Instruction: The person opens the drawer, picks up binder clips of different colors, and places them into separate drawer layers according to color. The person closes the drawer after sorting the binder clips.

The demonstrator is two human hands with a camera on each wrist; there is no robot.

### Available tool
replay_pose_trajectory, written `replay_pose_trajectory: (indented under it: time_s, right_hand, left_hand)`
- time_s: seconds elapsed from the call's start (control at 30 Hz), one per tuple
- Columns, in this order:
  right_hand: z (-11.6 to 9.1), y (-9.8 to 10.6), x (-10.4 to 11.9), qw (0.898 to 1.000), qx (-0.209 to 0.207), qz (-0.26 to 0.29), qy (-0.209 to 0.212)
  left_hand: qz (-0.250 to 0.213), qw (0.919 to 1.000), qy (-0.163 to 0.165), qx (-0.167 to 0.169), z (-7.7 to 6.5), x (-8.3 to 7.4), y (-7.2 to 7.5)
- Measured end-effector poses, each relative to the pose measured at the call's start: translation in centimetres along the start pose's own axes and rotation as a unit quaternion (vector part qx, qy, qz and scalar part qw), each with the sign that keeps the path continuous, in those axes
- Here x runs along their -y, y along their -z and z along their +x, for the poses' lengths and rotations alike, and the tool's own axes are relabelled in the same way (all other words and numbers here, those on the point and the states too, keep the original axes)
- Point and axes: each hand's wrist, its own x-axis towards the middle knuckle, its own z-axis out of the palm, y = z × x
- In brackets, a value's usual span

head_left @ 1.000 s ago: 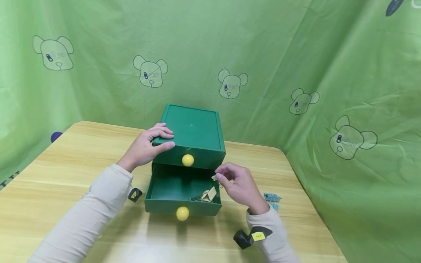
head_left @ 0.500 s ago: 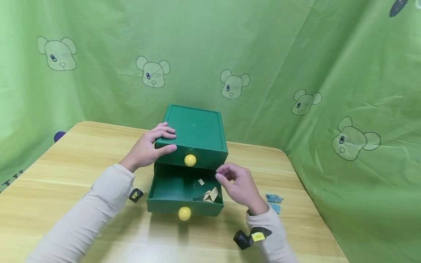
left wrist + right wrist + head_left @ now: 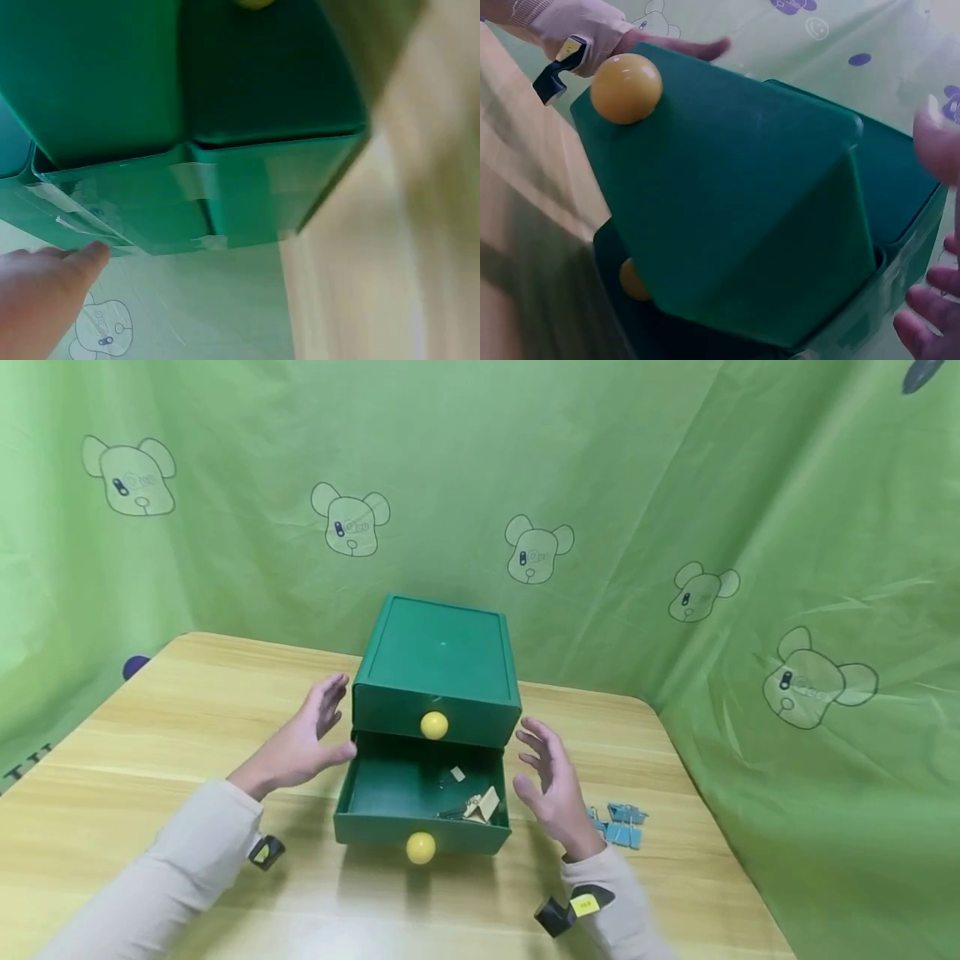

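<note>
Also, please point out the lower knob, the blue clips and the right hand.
Lower knob [image 3: 421, 848]: head view, on its round front.
Blue clips [image 3: 618, 835]: head view, on the nearest clip's body.
Right hand [image 3: 557, 789]: head view, on its middle.

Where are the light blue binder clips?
In the head view, the blue clips lie on the pale wooden table, just right of the right hand.

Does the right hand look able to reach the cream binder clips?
Probably yes: the right hand is empty beside the open lower drawer, and nothing in the head view covers the cream binder clips inside.
</note>
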Motion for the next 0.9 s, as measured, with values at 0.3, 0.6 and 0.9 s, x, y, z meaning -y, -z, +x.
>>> replay_pose_trajectory:
  time_s: [0.3,0.6,0.9]
  right_hand:
    - [-0.3,-0.9,-0.7,0.988,0.137,0.070,0.002]
    - [-0.3,-1.4,-0.4,0.981,0.173,0.083,-0.024]
    - [0.0,-1.4,-0.2,0.983,0.167,0.065,-0.047]
  left_hand:
    - [0.023,0.9931,-0.038,0.108,-1.4,0.5,-1.3]
    - [0.078,0.9877,0.026,0.133,-1.9,-0.4,-0.8]
    - [0.038,0.9873,0.077,0.134,-1.6,-0.8,-1.0]
